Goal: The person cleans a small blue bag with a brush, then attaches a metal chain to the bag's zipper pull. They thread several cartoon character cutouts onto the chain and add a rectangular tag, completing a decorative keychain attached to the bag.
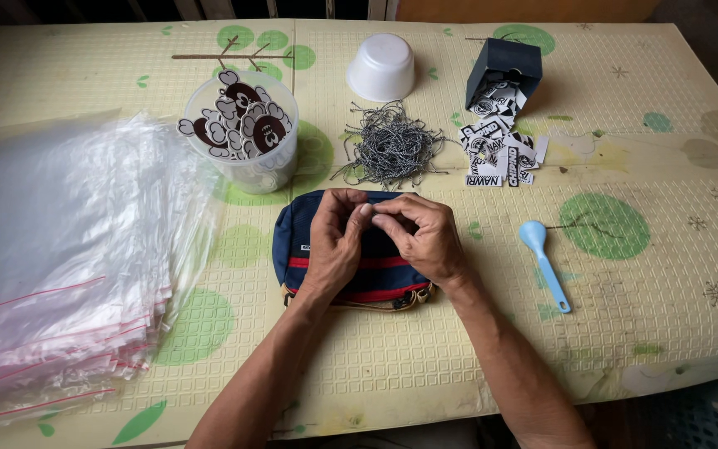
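A small, unclear item is being pinched between the closed fingertips of the left hand (334,241) and right hand (425,237) directly above the pouch (292,241), lying crosswise.

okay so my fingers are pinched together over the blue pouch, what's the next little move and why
Probably reach to the grey string pile just beyond the navy pouch for a single loop. Your left hand and right hand meet fingertip to fingertip, and whether they already hold a string is too small to tell; the pile lies closest.
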